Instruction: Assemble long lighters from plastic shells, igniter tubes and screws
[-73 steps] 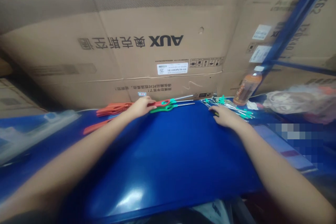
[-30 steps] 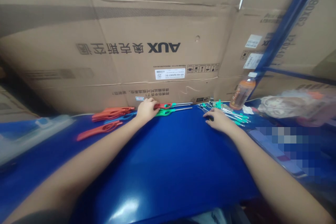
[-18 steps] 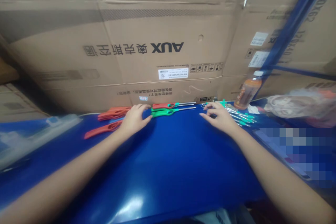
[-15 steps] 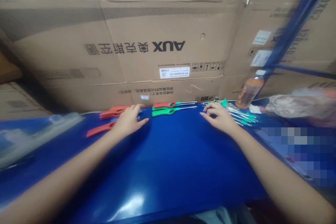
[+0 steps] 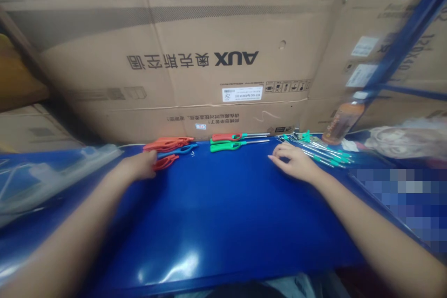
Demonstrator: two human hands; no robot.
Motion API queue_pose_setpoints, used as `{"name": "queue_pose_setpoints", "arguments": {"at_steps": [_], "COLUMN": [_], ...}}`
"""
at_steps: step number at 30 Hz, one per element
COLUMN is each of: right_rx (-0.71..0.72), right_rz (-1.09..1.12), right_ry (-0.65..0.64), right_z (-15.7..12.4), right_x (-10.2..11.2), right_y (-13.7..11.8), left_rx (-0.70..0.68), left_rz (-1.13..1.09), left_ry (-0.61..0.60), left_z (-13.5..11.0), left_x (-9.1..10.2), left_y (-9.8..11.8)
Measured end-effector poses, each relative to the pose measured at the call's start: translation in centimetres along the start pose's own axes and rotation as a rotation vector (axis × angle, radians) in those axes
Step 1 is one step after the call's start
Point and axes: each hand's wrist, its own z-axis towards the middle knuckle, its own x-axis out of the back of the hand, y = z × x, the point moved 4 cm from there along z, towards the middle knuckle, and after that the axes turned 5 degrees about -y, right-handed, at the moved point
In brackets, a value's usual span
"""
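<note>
left hand (image 5: 141, 165) is kinda curled over one end of an orange lighter handle (image 5: 166, 162) on the blue table (image 5: 223, 223), can't tell if it's actually gripping. right hand (image 5: 292, 160) is half-curled by the teal-tipped metal rods (image 5: 325, 157), thumb a bit off the fingertips. red lighter (image 5: 221, 137) and green lighters (image 5: 219, 147) lie back between the hands.

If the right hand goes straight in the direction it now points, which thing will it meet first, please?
The right hand would probably first meet the metal rod of the front green lighter, to its left. The hand's height over the blue table is unclear, so it might pass above.
</note>
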Motion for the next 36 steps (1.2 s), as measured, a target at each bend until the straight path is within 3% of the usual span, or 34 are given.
{"name": "queue_pose_setpoints", "arguments": {"at_steps": [4,7,8,10,13,14,17,19,28,36], "right_rx": [0.005,0.035,0.045,0.064,0.107,0.121,0.148,0.14,0.078,0.114], "right_rz": [0.016,0.037,0.054,0.106,0.212,0.255,0.358,0.382,0.232,0.211], "right_ry": [-0.04,-0.058,-0.066,-0.098,-0.206,-0.24,-0.325,-0.35,-0.331,-0.352], "right_z": [0.1,0.2,0.2,0.2,0.1,0.0,-0.2,-0.3,-0.1,0.1], "right_x": [0.1,-0.2,-0.4,-0.9,-1.9,-2.3,-3.3,-3.9,-4.2,-3.5], "right_y": [-0.6,-1.5,-1.9,-3.1,-5.3,-6.0,-7.5,-7.8,-5.7,-5.9], "left_rx": [-0.09,-0.203,-0.26,-0.539,-0.918,-0.959,-0.967,-0.989,-0.842,-0.831], "left_rz": [0.03,0.038,0.03,-0.071,-0.406,-0.494,-0.56,-0.549,-0.693,-0.706], "left_ry": [-0.046,-0.069,-0.064,-0.032,-0.009,0.024,0.246,0.285,0.316,0.323], "left_z": [-0.7,-2.1,-2.7,-4.2,-6.3,-6.6,-6.8,-6.6,-5.0,-4.4], "left_x": [-0.4,-0.7,-0.8,-1.4,-2.9,-3.4,-4.7,-5.3,-5.8,-6.0], "left_y": [0.5,2.3,3.5,7.2,13.1,14.6,17.0,17.4,15.9,15.7]}}
